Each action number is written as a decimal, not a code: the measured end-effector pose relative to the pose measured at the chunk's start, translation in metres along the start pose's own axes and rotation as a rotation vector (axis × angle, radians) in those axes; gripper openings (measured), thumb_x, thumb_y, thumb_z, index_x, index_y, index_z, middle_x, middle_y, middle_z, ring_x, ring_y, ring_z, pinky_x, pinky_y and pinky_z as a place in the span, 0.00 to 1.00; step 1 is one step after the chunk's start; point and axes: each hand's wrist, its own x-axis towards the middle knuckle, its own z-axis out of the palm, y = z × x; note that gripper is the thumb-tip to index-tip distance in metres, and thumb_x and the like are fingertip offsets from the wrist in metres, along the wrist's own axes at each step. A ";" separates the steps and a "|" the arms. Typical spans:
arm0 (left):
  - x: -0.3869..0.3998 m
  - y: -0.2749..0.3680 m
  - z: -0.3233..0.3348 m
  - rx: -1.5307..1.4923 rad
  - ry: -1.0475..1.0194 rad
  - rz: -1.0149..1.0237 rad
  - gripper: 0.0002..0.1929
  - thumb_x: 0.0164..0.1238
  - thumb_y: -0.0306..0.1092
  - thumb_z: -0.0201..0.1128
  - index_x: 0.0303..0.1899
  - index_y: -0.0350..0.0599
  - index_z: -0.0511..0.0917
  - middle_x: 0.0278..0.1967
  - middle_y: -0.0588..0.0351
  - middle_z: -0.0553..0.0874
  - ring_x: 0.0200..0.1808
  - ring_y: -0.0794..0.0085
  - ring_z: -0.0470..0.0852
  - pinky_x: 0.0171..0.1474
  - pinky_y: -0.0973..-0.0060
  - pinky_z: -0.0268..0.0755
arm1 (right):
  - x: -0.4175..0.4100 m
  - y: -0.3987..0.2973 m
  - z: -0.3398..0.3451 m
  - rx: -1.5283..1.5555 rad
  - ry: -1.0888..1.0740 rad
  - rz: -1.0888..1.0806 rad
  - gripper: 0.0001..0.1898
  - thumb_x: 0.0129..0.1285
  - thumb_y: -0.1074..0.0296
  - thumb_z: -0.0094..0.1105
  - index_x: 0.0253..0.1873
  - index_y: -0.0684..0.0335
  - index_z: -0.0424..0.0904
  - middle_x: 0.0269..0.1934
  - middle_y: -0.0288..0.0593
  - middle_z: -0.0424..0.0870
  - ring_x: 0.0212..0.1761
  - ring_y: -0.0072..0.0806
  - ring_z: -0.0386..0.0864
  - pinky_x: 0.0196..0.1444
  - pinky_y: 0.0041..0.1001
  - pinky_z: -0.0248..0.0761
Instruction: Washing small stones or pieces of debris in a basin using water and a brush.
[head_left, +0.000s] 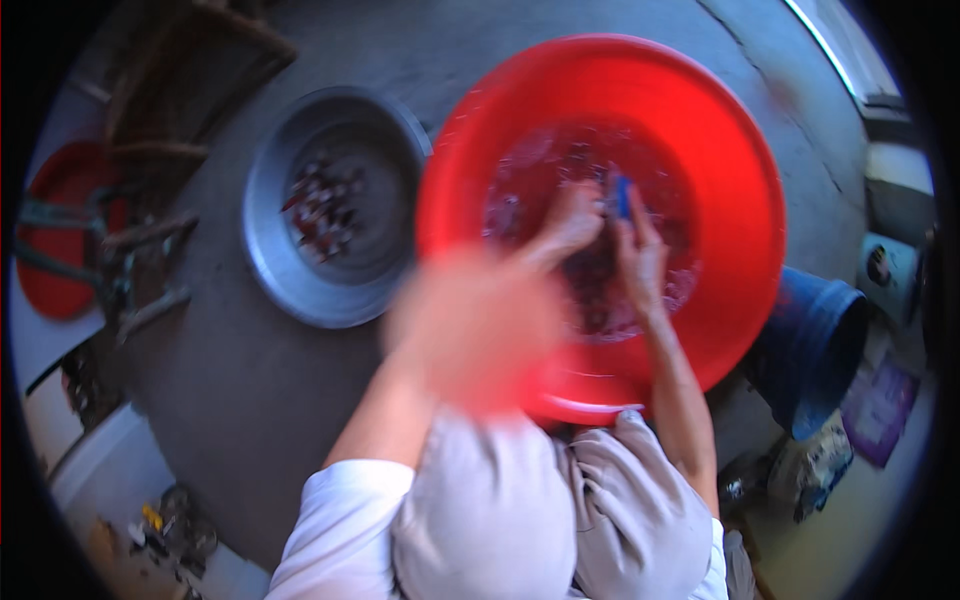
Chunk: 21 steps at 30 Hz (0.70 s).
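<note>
A large red plastic basin (739, 247) stands in front of my knees, with bubbly water (517, 165) in its bottom. Dark small pieces (596, 289) show dimly under the water. Over the middle of the basin, my right hand (643, 251) grips a small blue object (623, 196); blur hides what kind it is. My left hand (576, 216) is curled just left of it, fingertips close to the blue object. Whether something small sits in those fingers is unclear. A blurred smear covers part of my left forearm (390, 405) and the basin's near rim.
Left of the red basin, a metal basin (274, 262) holds a heap of small white and reddish-brown pieces (326, 206). A blue bucket (814, 352) leans at the right, by a purple packet (881, 409). Wooden furniture (247, 30) and a red round object (52, 262) are at the left.
</note>
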 end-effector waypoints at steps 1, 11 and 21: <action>-0.002 -0.002 -0.006 -0.025 0.070 0.053 0.08 0.57 0.29 0.57 0.32 0.35 0.82 0.38 0.40 0.85 0.45 0.52 0.84 0.48 0.62 0.73 | -0.008 -0.017 0.011 0.009 -0.021 -0.044 0.25 0.69 0.70 0.50 0.70 0.55 0.66 0.61 0.58 0.75 0.62 0.37 0.76 0.61 0.31 0.67; -0.001 0.011 -0.014 0.015 0.007 -0.157 0.09 0.62 0.29 0.60 0.38 0.34 0.83 0.40 0.47 0.85 0.48 0.57 0.81 0.52 0.68 0.70 | -0.012 -0.033 0.014 -0.137 0.009 -0.104 0.27 0.66 0.74 0.54 0.70 0.51 0.67 0.55 0.59 0.79 0.56 0.32 0.80 0.51 0.26 0.71; -0.009 0.001 -0.009 -0.082 0.063 -0.065 0.09 0.62 0.28 0.57 0.38 0.35 0.83 0.42 0.43 0.85 0.46 0.55 0.83 0.49 0.66 0.72 | 0.000 -0.016 0.017 -0.147 0.133 -0.287 0.26 0.65 0.68 0.55 0.69 0.50 0.68 0.36 0.64 0.82 0.40 0.59 0.82 0.43 0.47 0.74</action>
